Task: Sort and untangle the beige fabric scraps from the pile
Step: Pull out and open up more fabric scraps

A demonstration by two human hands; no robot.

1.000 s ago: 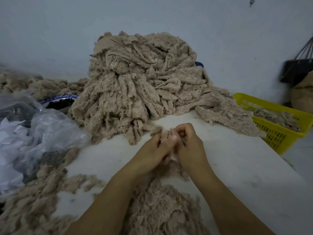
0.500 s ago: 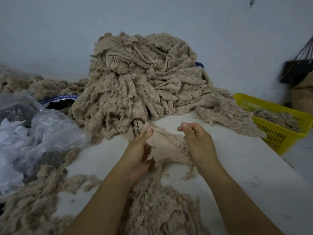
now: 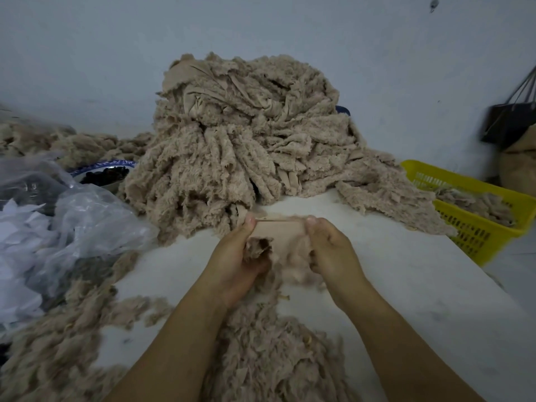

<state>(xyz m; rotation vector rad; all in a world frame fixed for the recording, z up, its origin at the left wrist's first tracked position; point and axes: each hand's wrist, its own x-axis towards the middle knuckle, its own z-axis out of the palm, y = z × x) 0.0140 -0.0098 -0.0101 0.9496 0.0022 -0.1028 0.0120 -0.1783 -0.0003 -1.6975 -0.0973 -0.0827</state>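
Beige scrap [image 3: 275,232] is gripped at both upper corners by the left hand [image 3: 235,265] and the right hand [image 3: 333,256], in front of the pile [image 3: 246,140]; it is stretched flat, probably to be freed from tangles.

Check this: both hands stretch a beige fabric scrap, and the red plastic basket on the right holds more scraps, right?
Only the colour is wrong: the head view shows a yellow plastic basket, not red. The left hand and right hand do stretch the beige fabric scrap.
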